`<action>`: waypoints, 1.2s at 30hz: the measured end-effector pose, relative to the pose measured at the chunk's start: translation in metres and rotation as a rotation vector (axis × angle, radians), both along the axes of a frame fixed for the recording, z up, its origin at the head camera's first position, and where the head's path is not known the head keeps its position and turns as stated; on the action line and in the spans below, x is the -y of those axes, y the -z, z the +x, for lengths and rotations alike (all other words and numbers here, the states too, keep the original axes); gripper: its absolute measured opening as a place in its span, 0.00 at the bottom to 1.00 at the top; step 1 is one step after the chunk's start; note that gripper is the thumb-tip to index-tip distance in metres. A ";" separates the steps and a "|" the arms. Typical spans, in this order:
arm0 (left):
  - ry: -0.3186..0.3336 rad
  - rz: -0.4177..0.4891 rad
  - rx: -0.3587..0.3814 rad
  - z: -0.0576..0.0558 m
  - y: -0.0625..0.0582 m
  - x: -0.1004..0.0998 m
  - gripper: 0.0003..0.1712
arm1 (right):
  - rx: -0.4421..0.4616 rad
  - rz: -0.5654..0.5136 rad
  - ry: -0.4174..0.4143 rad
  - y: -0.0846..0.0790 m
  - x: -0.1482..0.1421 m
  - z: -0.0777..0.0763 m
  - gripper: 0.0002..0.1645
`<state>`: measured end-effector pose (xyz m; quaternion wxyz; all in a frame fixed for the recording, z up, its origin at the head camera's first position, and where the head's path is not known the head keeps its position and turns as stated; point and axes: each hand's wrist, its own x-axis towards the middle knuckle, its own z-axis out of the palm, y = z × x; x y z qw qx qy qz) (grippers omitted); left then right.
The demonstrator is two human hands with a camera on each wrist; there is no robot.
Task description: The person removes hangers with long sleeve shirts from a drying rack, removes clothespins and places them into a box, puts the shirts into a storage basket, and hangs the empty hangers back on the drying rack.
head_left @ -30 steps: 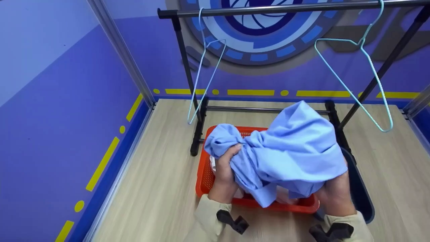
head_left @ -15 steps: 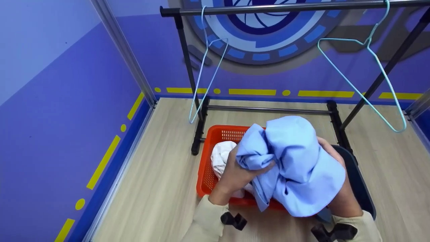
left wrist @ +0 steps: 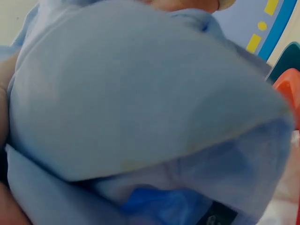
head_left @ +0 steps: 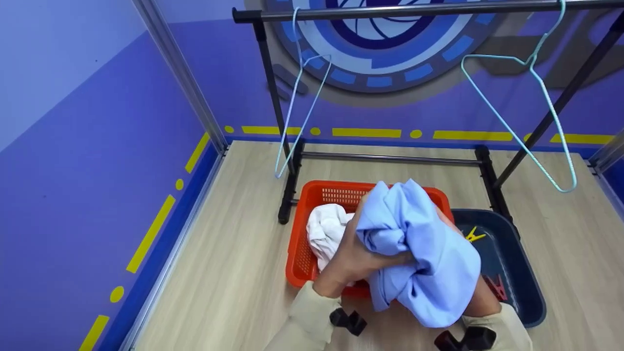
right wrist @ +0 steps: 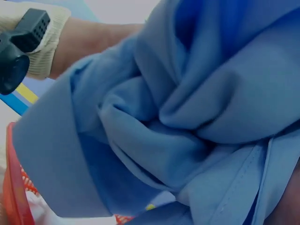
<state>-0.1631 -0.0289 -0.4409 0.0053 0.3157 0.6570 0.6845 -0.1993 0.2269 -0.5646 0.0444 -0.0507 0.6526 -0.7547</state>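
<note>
Both hands hold a crumpled light blue shirt (head_left: 424,253) over the front of a red plastic basket (head_left: 295,253). My left hand (head_left: 356,253) grips the bunched left side, its thumb lying across the cloth. Fingers of my right hand (head_left: 445,219) show behind the far right side of the bundle; the rest of that hand is mostly hidden under the fabric. In the left wrist view a dark label (left wrist: 218,214) shows inside the shirt (left wrist: 117,103). A stitched seam runs along the shirt (right wrist: 220,122) in the right wrist view. White cloth (head_left: 327,231) lies in the basket.
Right of the basket sits a dark blue tray (head_left: 516,273) with a yellow clip (head_left: 473,235) and a red clip (head_left: 497,287). Behind stands a clothes rack (head_left: 419,9), with a light blue hanger (head_left: 292,112) at left and another hanger (head_left: 551,109) at right.
The shirt has been gathered into a narrower bundle and lowered toward me. My left hand has moved right and my right hand inward, uncovering the white cloth and the tray's clips.
</note>
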 end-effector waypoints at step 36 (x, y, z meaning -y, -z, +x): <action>-0.246 0.004 0.878 -0.051 0.047 -0.019 0.38 | -0.245 0.387 0.240 -0.109 0.029 0.068 0.25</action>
